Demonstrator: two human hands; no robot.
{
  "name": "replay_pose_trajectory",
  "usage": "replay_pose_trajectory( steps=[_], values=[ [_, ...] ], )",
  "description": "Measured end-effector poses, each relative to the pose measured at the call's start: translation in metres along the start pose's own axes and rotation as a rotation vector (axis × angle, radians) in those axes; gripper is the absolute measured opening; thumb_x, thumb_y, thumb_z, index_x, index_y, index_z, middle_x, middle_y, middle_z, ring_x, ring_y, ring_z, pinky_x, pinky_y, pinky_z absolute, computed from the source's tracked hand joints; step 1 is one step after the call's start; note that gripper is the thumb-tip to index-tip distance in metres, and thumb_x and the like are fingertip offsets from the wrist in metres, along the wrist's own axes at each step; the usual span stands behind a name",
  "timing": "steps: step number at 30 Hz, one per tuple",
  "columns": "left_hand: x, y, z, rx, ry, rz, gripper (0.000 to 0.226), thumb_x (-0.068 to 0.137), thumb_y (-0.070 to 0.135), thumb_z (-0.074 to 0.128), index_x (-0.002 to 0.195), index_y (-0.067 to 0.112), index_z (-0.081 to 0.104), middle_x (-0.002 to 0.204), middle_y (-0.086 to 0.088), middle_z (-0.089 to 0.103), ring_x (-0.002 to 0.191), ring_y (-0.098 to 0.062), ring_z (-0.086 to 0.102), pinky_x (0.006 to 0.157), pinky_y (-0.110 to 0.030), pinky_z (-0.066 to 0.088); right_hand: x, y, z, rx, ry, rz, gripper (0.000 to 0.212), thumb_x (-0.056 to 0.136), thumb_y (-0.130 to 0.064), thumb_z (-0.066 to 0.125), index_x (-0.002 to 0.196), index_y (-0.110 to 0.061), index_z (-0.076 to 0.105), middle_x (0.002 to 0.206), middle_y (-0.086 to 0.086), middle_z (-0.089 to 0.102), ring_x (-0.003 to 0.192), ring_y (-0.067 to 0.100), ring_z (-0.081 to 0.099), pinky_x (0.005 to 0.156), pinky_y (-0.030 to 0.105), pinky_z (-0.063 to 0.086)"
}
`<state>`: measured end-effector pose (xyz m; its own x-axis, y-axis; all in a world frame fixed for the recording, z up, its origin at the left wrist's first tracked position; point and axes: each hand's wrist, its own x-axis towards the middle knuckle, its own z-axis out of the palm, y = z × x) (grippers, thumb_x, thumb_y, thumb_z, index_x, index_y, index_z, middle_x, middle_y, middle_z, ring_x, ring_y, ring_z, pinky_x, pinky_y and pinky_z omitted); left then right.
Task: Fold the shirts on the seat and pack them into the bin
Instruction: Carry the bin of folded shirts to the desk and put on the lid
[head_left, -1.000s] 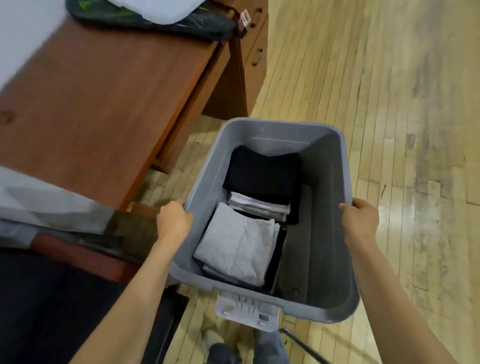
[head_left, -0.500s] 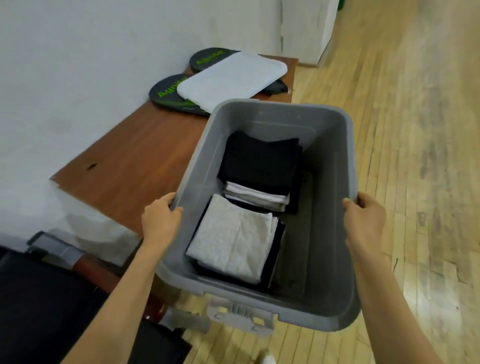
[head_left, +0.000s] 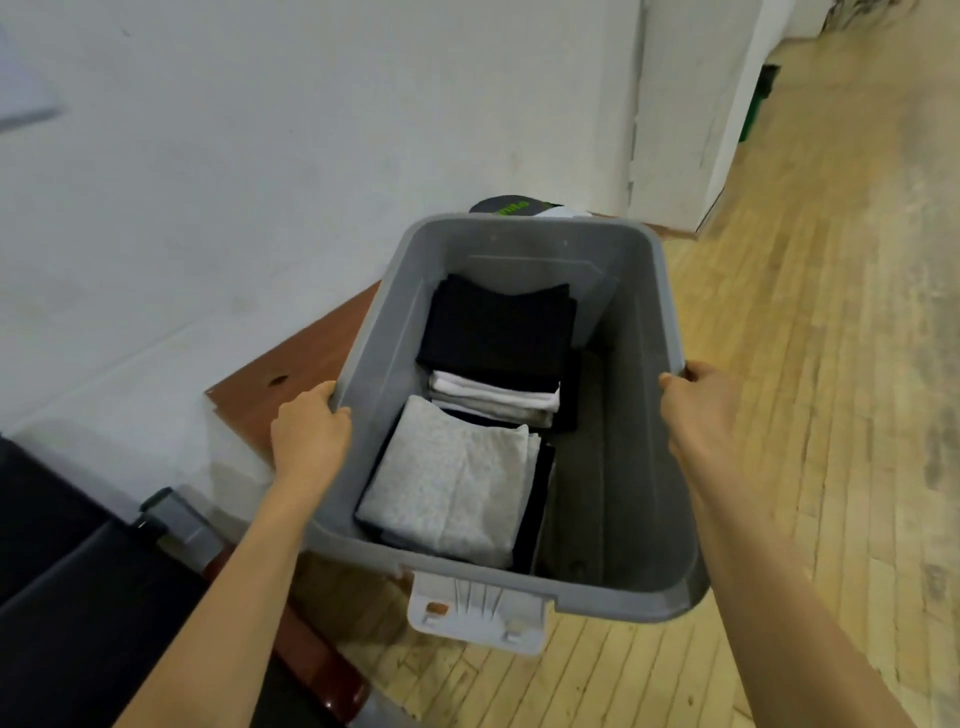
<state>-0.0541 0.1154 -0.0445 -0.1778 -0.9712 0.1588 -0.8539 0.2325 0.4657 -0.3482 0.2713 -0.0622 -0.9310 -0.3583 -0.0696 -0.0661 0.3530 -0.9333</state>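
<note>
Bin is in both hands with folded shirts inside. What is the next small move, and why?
Probably lower the bin level onto the wooden table beneath its far end. The left hand and right hand grip opposite rims, it seems to hang above the floor, and the folded shirts sit stacked to one side.

— What hides behind the bin?
— Most of a black disc, upper centre; its green lettering is unreadable.
— And fingertips?
— Left hand and right hand curl theirs under the rim, unseen; both forearms leave the bottom edge.
</note>
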Motion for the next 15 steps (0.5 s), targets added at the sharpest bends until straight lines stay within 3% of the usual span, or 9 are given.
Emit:
replay_pose_trajectory(
  steps=[2, 5, 8, 11, 15],
  values=[
    [0.014, -0.016, -0.002, 0.03, 0.012, -0.008, 0.042, 0.094, 0.012, 0.053, 0.135, 0.003, 0.05, 0.125, -0.019, 0.061, 0.114, -0.04, 0.054, 0.096, -0.047, 0.043, 0.005, -0.012, 0.025, -0.052, -0.052, -0.013, 0.021, 0.091, -0.007, 0.051, 0.11, -0.004, 0.06, 0.096, 0.013, 0.06, 0.082, 0.024, 0.056, 0.059, 0.027, 0.04],
    [0.037, -0.041, -0.005, 0.058, 0.031, -0.027, 0.035, 0.093, 0.01, 0.051, 0.126, 0.002, 0.057, 0.117, -0.02, 0.064, 0.106, -0.04, 0.057, 0.089, -0.045, 0.046, 0.013, -0.03, 0.068, -0.071, -0.106, -0.023, 0.031, 0.09, -0.005, 0.051, 0.12, -0.001, 0.06, 0.104, 0.015, 0.062, 0.085, 0.027, 0.057, 0.053, 0.025, 0.039],
    [0.062, -0.065, -0.007, 0.092, 0.051, -0.057, 0.031, 0.092, 0.009, 0.05, 0.12, 0.003, 0.06, 0.111, -0.021, 0.065, 0.101, -0.041, 0.058, 0.084, -0.045, 0.046, 0.016, -0.047, 0.111, -0.121, -0.144, -0.014, 0.032, 0.093, -0.004, 0.051, 0.124, 0.0, 0.055, 0.109, 0.006, 0.055, 0.09, 0.025, 0.053, 0.071, 0.033, 0.047],
    [0.094, -0.088, -0.012, 0.124, 0.058, -0.082, 0.03, 0.091, 0.008, 0.049, 0.118, 0.003, 0.062, 0.108, -0.021, 0.066, 0.099, -0.041, 0.059, 0.08, -0.043, 0.045, 0.024, -0.063, 0.154, -0.208, -0.18, -0.02, 0.026, 0.094, -0.004, 0.052, 0.118, 0.001, 0.06, 0.106, 0.013, 0.059, 0.087, 0.026, 0.053, 0.081, 0.04, 0.053],
    [0.131, -0.111, -0.016, 0.128, 0.066, -0.098, 0.026, 0.092, 0.006, 0.048, 0.113, 0.0, 0.063, 0.104, -0.022, 0.067, 0.094, -0.039, 0.06, 0.068, -0.035, 0.039, 0.035, -0.084, 0.205, -0.227, -0.223, -0.042, 0.026, 0.092, -0.003, 0.052, 0.116, 0.006, 0.058, 0.11, 0.019, 0.061, 0.089, 0.03, 0.056, 0.075, 0.037, 0.05]
  ],
)
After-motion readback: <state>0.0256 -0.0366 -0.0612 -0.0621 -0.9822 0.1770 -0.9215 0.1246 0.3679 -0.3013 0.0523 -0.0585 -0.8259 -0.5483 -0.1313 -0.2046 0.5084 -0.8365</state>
